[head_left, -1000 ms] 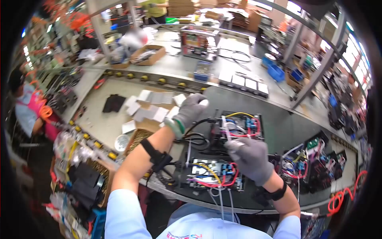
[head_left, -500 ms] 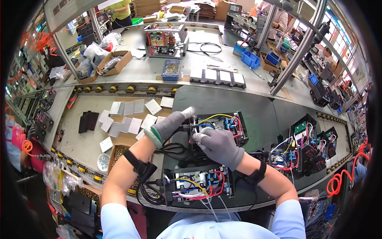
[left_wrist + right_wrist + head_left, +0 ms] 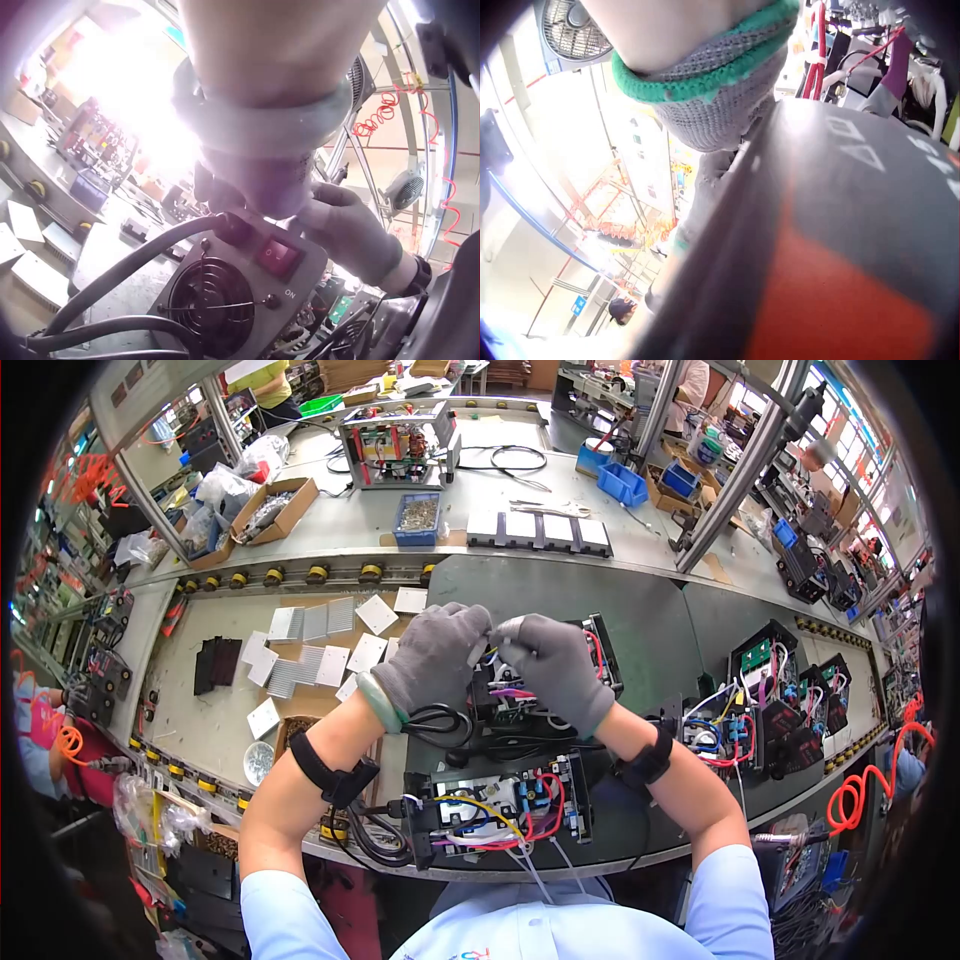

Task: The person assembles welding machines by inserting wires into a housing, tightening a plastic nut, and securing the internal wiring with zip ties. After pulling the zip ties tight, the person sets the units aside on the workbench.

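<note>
Gloved in grey, my left hand (image 3: 437, 658) and right hand (image 3: 555, 670) meet fingertip to fingertip over the far open-cased electrical unit (image 3: 497, 705). Their fingers are curled and pinch at a thin white cable tie, mostly hidden by the gloves. In the left wrist view the unit's end panel (image 3: 251, 232) shows a fan (image 3: 210, 304), a red rocker switch (image 3: 277, 256) and a thick black cord (image 3: 135, 266). A dark and orange panel (image 3: 840, 292) fills much of the right wrist view. Closer to me, a similar unit (image 3: 500, 810) has cable ties (image 3: 530, 875) trailing from its wires.
Heatsinks and white plates (image 3: 312, 660) lie on cardboard at left, beside black pieces (image 3: 216, 665). More open units (image 3: 770, 700) stand at right. Behind are a blue parts bin (image 3: 417, 520), a strip of white-topped pieces (image 3: 540, 532) and a metal upright (image 3: 735, 470).
My left hand, earlier apart with its thumb side raised, has come in and turned to meet the right. The right hand has risen slightly from the wires. The head view has shifted.
</note>
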### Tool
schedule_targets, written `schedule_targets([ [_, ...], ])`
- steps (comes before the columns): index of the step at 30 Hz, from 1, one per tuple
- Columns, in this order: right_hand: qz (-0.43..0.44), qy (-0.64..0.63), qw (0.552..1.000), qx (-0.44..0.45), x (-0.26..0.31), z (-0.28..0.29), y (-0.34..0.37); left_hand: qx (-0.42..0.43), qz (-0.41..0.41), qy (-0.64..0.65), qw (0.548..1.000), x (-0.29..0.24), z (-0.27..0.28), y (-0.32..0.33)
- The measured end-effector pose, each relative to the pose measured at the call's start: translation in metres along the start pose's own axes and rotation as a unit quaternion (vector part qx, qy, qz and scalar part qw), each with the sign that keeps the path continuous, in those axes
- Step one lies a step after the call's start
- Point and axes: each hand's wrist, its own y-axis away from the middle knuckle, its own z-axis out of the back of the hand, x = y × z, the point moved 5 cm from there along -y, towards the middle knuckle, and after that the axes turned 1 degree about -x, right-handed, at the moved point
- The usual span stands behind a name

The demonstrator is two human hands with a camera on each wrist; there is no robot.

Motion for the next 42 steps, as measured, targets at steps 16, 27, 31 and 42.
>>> schedule_targets([
  [16, -0.24, -0.235, 0.937, 0.095, -0.012, -0.006, -0.005, 0.007, 0.055, 0.121, 0.991, -0.001, -0.002, 0.008],
  [27, -0.165, 0.019, 0.985, 0.05, -0.009, -0.01, -0.01, 0.066, 0.095, 0.192, 0.975, 0.006, -0.001, 0.01],
  [31, 0.018, 0.192, 0.981, 0.013, 0.009, -0.005, -0.004, 0.066, 0.092, 0.164, 0.98, 0.005, -0.004, 0.009],
  [42, -0.127, -0.259, 0.956, 0.044, 0.021, 0.006, -0.013, 0.14, 0.072, -0.07, 0.985, -0.018, 0.005, -0.002],
])
